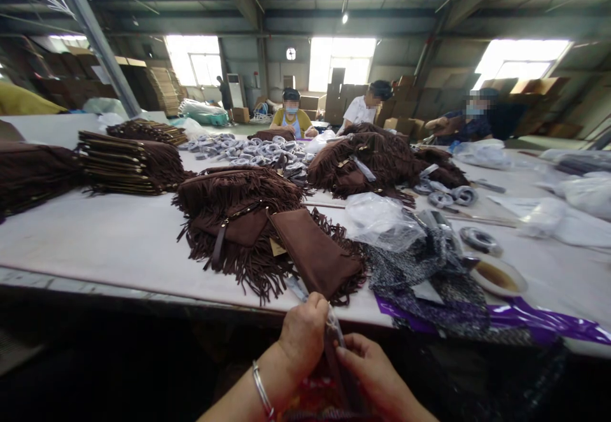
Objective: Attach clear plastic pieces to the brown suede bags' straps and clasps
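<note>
At the front edge of the table, my left hand is closed around the upper end of a dark brown strap partly wrapped in thin clear plastic. Lower on the strap, my right hand pinches it between thumb and fingers. Just beyond my hands lies a flat brown pouch, leaning on a fringed brown bag with a zipper and a wrist loop. A tan tag shows between them. The strap's lower end hangs down towards my lap, blurred and dark.
Stacked fringed bags stand at the left, with another heap of them farther back. Many plastic-wrapped coiled straps lie mid-table. A speckled cloth, purple plastic and a round dish are at the right. Several co-workers sit across the table.
</note>
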Demonstrator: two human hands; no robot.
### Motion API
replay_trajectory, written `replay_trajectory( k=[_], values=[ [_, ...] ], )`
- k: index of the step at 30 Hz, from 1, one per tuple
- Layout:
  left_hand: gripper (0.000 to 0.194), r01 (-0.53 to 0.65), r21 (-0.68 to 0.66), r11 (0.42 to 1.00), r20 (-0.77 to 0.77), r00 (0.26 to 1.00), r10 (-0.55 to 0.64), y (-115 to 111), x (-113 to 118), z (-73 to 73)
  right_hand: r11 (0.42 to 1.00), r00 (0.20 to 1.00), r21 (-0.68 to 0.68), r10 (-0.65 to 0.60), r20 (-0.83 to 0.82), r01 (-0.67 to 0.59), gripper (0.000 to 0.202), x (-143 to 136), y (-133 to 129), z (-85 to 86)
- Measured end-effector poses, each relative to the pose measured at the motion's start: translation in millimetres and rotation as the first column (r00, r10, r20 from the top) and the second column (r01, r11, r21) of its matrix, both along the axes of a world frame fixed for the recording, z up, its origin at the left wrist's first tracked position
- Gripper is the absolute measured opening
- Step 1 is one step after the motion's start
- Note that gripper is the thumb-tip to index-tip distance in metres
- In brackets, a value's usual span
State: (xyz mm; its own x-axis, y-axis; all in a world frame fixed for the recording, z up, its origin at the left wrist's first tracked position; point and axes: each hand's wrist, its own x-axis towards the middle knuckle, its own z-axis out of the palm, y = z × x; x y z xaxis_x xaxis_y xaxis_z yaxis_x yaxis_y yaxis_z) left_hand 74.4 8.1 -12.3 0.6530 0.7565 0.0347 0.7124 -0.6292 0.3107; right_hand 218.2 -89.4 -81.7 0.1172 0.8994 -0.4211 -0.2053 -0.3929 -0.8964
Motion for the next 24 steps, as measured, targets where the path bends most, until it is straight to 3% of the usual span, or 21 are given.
replay_trajectory(
  k=[11,14,18,20,21,24],
  values=[
    [0.011,0.000,-0.084,0.997,0.131,0.991,0.011,24,6,0.5,0.997,0.998,0.037,0.062,0.028,-0.063,0.042,2,-8,-3.8],
    [0.014,-0.026,-0.070,0.997,0.258,0.965,0.044,17,6,-0.4,0.998,0.995,0.022,0.065,0.070,-0.067,0.039,1,-10,-6.1],
    [0.010,-0.144,-0.119,0.982,0.503,0.844,0.185,-8,-4,-12.5,0.994,0.990,0.017,0.105,0.095,-0.107,0.035,-1,-12,-7.2],
    [0.010,-0.190,-0.303,0.934,0.511,0.795,0.328,-24,-10,-23.9,0.993,0.991,0.013,0.116,0.072,-0.117,0.035,-4,-11,-6.0],
    [0.016,-0.184,-0.440,0.879,0.490,0.771,0.407,-31,-12,-30.2,0.993,0.991,0.012,0.118,0.058,-0.119,0.036,-6,-11,-5.0],
    [0.025,-0.020,-0.768,0.640,0.445,0.703,0.556,-44,-14,-47.0,0.990,0.988,0.017,0.141,0.068,-0.142,0.035,-16,-11,0.6]
  ],
)
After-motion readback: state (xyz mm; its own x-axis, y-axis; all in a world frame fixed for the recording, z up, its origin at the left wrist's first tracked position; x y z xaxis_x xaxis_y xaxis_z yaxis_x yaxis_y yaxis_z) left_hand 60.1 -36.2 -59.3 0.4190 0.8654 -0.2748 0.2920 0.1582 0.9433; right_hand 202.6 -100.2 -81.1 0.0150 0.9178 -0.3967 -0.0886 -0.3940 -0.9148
